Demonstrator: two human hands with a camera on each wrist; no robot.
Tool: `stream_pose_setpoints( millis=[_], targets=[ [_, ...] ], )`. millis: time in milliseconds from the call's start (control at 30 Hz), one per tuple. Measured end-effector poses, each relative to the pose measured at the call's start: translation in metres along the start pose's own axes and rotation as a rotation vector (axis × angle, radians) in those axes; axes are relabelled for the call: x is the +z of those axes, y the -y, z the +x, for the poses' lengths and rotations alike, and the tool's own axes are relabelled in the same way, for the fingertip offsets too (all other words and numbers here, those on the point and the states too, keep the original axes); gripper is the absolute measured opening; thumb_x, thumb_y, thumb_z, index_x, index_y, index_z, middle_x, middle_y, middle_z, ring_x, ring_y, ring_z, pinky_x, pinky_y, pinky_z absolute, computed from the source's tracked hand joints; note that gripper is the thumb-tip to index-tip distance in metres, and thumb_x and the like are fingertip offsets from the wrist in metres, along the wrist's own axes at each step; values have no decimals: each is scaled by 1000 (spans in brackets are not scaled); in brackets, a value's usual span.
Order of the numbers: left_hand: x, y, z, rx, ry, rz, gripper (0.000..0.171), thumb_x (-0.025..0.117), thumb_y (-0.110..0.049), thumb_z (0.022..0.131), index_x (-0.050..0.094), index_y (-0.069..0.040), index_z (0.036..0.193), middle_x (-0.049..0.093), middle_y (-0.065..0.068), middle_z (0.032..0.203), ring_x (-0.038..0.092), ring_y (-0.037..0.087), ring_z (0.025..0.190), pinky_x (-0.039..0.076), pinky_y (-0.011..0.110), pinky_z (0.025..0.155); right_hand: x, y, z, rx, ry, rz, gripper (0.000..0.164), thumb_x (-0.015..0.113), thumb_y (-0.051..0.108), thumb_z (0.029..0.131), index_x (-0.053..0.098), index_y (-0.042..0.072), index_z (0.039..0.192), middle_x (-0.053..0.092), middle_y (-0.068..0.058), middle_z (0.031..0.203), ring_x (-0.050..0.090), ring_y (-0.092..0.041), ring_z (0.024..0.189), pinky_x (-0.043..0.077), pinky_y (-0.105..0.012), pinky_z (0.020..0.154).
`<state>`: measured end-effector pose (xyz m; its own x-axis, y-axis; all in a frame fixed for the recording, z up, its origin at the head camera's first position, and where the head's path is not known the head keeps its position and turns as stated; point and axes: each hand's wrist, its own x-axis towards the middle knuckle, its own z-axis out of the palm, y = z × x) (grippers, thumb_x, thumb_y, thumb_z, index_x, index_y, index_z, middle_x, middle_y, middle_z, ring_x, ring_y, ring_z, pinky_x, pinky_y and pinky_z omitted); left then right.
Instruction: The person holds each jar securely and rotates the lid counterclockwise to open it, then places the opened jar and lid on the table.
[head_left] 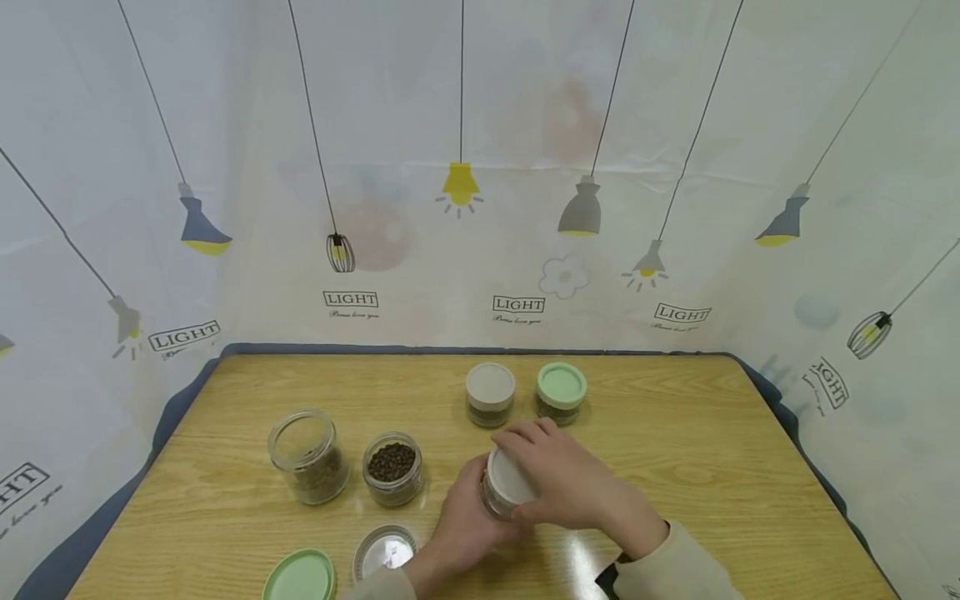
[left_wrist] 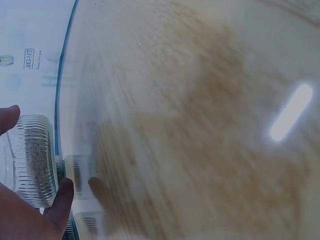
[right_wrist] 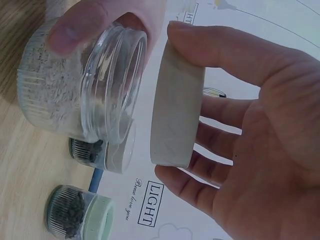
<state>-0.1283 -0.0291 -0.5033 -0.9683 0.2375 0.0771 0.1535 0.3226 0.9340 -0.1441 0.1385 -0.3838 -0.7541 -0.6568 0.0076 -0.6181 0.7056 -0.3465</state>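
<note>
In the head view, my left hand (head_left: pixel 467 521) grips a ribbed clear glass jar (right_wrist: pixel 52 100) low over the table's middle. Pale flaky contents show through its wall in the right wrist view. My right hand (head_left: pixel 570 479) holds a white round lid (right_wrist: pixel 177 107) by its rim, thumb on one side and fingertips on the other. A narrow gap separates the lid from the jar's bare threaded mouth. The left wrist view catches the jar's ribbed side (left_wrist: pixel 36 160) between left thumb and fingers.
A white-lidded jar (head_left: pixel 491 390) and a green-lidded jar (head_left: pixel 561 387) stand at the back. To the left are a taller open glass jar (head_left: pixel 322 479) and an open jar of dark brown grains (head_left: pixel 393 492). A green lid (head_left: pixel 300 577) and a clear round piece (head_left: pixel 385 552) lie in front.
</note>
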Motion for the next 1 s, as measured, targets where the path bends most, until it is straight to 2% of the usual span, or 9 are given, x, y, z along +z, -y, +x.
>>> stream_pose_setpoints(
  millis=[133, 333, 500, 767, 1000],
  targets=[
    [-2, 1, 1, -23, -38, 46, 87, 87, -42, 60, 45, -12, 130, 55, 3, 123, 53, 21, 112, 42, 48, 100, -2, -2, -3, 18, -35, 32, 81, 83, 31, 66, 47, 13, 137, 49, -5, 133, 41, -23, 116, 44, -45, 95],
    [-9, 0, 1, -54, -76, 115, 97, 87, -50, 55, 44, -10, 133, 53, 6, 128, 50, 25, 117, 41, 51, 102, -4, -5, -10, 47, -49, 54, 80, 82, 33, 66, 47, 15, 136, 51, -4, 130, 43, -24, 118, 44, -45, 95],
    [-16, -2, 1, -84, -75, 116, 97, 88, -48, 54, 44, -12, 133, 53, 5, 127, 51, 23, 116, 41, 51, 102, -4, -8, -16, 59, -37, 50, 79, 80, 34, 69, 47, 13, 137, 52, -5, 130, 44, -24, 118, 46, -44, 91],
    [-23, -4, 3, -75, -101, 165, 96, 88, -44, 56, 43, -8, 133, 54, 9, 125, 52, 24, 112, 42, 52, 99, -3, -9, -26, 85, -29, 79, 78, 81, 37, 68, 48, 11, 134, 53, -6, 128, 45, -24, 116, 48, -45, 87],
    [-25, -6, 5, -127, -130, 192, 95, 88, -39, 57, 42, -9, 135, 54, 9, 126, 52, 26, 114, 42, 52, 100, 0, -11, -33, 127, 6, 115, 79, 82, 42, 67, 50, 11, 133, 54, -8, 127, 46, -26, 115, 49, -45, 83]
  ],
)
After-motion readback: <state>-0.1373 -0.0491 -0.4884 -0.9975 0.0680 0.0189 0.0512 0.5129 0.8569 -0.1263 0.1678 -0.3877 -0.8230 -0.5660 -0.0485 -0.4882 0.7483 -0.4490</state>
